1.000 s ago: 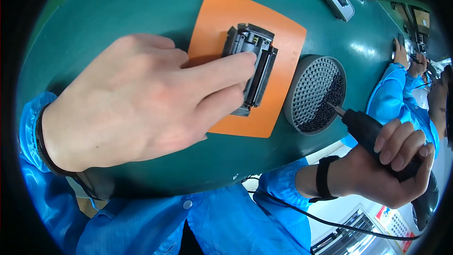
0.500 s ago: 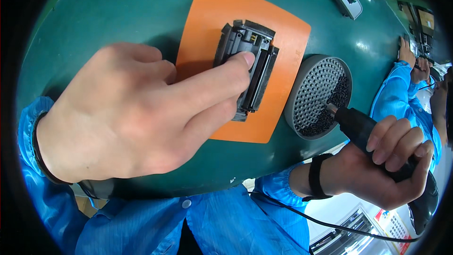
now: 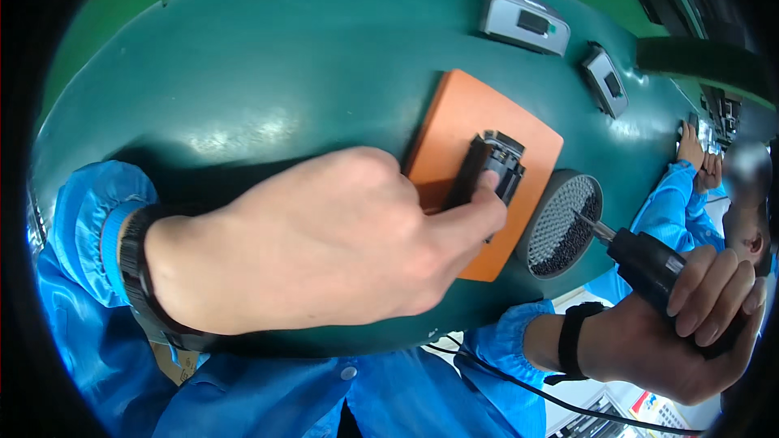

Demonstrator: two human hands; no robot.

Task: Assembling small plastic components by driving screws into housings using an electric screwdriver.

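Note:
A small black plastic device housing (image 3: 505, 154), with open inner parts, lies on an orange mat (image 3: 531, 134). My left hand (image 3: 324, 243) reaches over from the left and grips the housing, its fingertip pressing on top; the other fingers are mostly hidden. My right hand (image 3: 690, 324) is wrapped round a black electric screwdriver (image 3: 653, 268). The driver's metal bit points into a round grey tray (image 3: 526, 253) full of small holes, over which black screws (image 3: 568, 247) lie scattered. I cannot tell whether the bit touches a screw.
Two silver-grey devices with dark windows, a larger one (image 3: 519, 23) and a smaller one (image 3: 607, 81), lie at the far right of the green table (image 3: 308, 57). A black cable (image 3: 527, 392) crosses low at right. Another person's blue sleeve (image 3: 661, 195) shows at the right.
My view has shifted, so the mat and tray appear farther right and a second silver-grey device shows. My left hand stays on the housing; the screwdriver stays at the tray.

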